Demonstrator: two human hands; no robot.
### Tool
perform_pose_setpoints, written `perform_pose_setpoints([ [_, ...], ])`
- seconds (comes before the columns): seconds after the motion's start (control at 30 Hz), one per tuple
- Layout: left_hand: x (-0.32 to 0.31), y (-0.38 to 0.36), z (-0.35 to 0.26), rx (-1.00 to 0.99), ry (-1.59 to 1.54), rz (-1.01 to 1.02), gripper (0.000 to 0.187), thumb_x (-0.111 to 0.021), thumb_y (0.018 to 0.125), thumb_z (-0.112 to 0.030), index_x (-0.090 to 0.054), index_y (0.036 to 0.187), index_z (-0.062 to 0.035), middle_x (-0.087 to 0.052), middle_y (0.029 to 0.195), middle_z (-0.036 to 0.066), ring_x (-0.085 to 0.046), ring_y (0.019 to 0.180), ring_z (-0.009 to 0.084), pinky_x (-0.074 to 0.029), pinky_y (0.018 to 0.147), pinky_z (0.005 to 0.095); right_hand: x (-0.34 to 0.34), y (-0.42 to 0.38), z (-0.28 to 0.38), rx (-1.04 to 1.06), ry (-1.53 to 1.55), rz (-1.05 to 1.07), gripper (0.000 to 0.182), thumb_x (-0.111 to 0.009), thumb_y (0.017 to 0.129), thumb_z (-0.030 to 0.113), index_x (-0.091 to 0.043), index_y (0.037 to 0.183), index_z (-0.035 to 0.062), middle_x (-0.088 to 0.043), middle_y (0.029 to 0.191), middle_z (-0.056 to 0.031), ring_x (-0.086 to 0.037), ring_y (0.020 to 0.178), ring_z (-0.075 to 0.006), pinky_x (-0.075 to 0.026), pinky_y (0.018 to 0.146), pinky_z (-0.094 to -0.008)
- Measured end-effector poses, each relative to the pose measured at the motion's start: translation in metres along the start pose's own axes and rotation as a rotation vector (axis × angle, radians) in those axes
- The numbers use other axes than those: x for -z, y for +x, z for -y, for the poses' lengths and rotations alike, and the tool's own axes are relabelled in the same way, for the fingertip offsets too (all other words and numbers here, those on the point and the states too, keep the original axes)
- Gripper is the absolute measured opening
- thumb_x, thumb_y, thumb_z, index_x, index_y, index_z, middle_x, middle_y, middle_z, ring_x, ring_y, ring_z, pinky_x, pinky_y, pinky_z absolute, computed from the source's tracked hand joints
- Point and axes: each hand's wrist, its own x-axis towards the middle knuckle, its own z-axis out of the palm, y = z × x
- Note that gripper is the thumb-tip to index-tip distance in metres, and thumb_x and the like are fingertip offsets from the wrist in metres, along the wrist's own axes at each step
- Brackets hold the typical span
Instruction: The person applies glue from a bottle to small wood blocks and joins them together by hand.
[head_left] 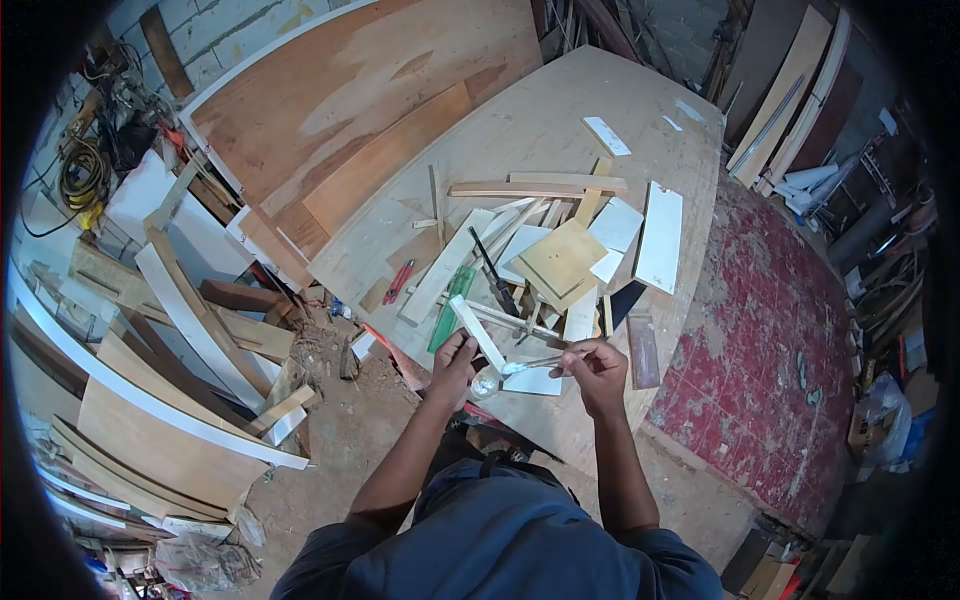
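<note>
Near the front edge of the workbench, my left hand point(454, 370) is closed on a narrow white wood strip point(478, 334), which slants up and away. My right hand point(597, 374) pinches the handle of a thin brush point(538, 365). White glue or paint coats the brush's tip, which meets the strip's near end. Just below that end stands a small round container point(485, 383), partly hidden, with something whitish inside. Beyond the hands lie a green strip point(452, 308), a dark drill-like tool point(497, 285) and a square wooden piece point(560, 262).
The plywood workbench point(550, 110) carries several white and bare offcuts, red-handled pliers point(400, 281) and a brownish block point(643, 352). A large plywood sheet point(350, 100) leans behind. Boards point(200, 300) crowd the left; a red, dusty floor patch point(760, 350) lies to the right.
</note>
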Motion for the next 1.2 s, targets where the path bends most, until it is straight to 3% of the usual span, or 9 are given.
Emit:
perform_pose_setpoints([
  [0.2, -0.004, 0.003, -0.006, -0.123, -0.020, 0.083, 0.035, -0.052, 0.098, -0.018, -0.048, 0.129, -0.0013, -0.056, 0.122, 0.008, -0.056, 0.111, 0.0175, -0.049, 0.093, 0.0386, 0.007, -0.004, 0.003, 0.005, -0.043, -0.065, 0.004, -0.065, 0.085, -0.003, -0.063, 0.086, -0.0059, -0.065, 0.077, -0.0108, -0.065, 0.065, -0.0157, -0.060, 0.062, -0.0312],
  [0.3, -0.009, 0.004, -0.007, -0.142, -0.029, 0.048, 0.036, -0.054, 0.098, -0.019, -0.049, 0.128, -0.0006, -0.058, 0.119, 0.008, -0.058, 0.104, 0.0182, -0.048, 0.091, 0.0383, 0.009, -0.004, 0.007, -0.006, -0.052, -0.085, 0.006, -0.067, 0.084, -0.002, -0.063, 0.085, -0.0067, -0.065, 0.077, -0.0110, -0.067, 0.066, -0.0159, -0.059, 0.062, -0.0292],
  [0.53, -0.018, 0.005, -0.008, -0.141, -0.039, 0.051, 0.034, -0.055, 0.097, -0.020, -0.051, 0.124, -0.0013, -0.059, 0.115, 0.007, -0.058, 0.104, 0.0182, -0.048, 0.092, 0.0383, 0.009, -0.007, 0.006, 0.020, -0.188, -0.091, 0.005, -0.066, 0.084, -0.003, -0.063, 0.086, -0.0057, -0.065, 0.076, -0.0103, -0.067, 0.066, -0.0168, -0.059, 0.062, -0.0294],
  [0.67, -0.020, 0.005, -0.010, -0.139, -0.029, 0.083, 0.031, -0.052, 0.098, -0.016, -0.049, 0.126, -0.0023, -0.056, 0.119, 0.007, -0.056, 0.109, 0.0169, -0.049, 0.093, 0.0383, 0.017, -0.007, 0.009, 0.092, -0.112, -0.120, 0.007, -0.068, 0.083, -0.003, -0.064, 0.087, -0.0065, -0.066, 0.080, -0.0104, -0.067, 0.070, -0.0160, -0.057, 0.064, -0.0272],
  [0.87, -0.026, 0.005, -0.011, -0.152, -0.028, 0.095, 0.032, -0.054, 0.097, -0.017, -0.050, 0.125, -0.0018, -0.057, 0.117, 0.008, -0.058, 0.107, 0.0185, -0.048, 0.094, 0.0392, 0.020, -0.006, 0.009, 0.072, -0.289, -0.030, 0.008, -0.068, 0.084, -0.003, -0.064, 0.090, -0.0062, -0.067, 0.080, -0.0102, -0.068, 0.072, -0.0151, -0.056, 0.064, -0.0260],
  [0.93, -0.028, 0.003, -0.011, -0.144, -0.030, 0.094, 0.033, -0.056, 0.096, -0.019, -0.050, 0.124, -0.0017, -0.058, 0.116, 0.008, -0.058, 0.106, 0.0195, -0.048, 0.096, 0.0408, 0.021, -0.007, 0.007, 0.090, -0.066, -0.105, 0.007, -0.067, 0.084, -0.003, -0.064, 0.089, -0.0059, -0.067, 0.080, -0.0103, -0.067, 0.071, -0.0149, -0.056, 0.064, -0.0259],
  [1.07, -0.033, 0.000, -0.012, -0.155, -0.087, 0.126, 0.032, -0.057, 0.096, -0.018, -0.050, 0.124, -0.0030, -0.058, 0.115, 0.008, -0.059, 0.106, 0.0206, -0.047, 0.097, 0.0420, 0.026, -0.005, 0.006, -0.008, -0.126, -0.078, 0.005, -0.066, 0.084, -0.003, -0.064, 0.089, -0.0053, -0.067, 0.080, -0.0103, -0.067, 0.071, -0.0156, -0.057, 0.065, -0.0278],
  [1.2, -0.033, -0.001, -0.012, -0.185, -0.099, 0.134, 0.031, -0.058, 0.095, -0.015, -0.051, 0.123, -0.0045, -0.058, 0.117, 0.009, -0.058, 0.110, 0.0241, -0.047, 0.098, 0.0441, 0.038, -0.004, 0.010, 0.012, 0.034, -0.086, 0.004, -0.065, 0.085, -0.002, -0.063, 0.088, -0.0038, -0.066, 0.079, -0.0099, -0.067, 0.069, -0.0165, -0.059, 0.067, -0.0313],
])
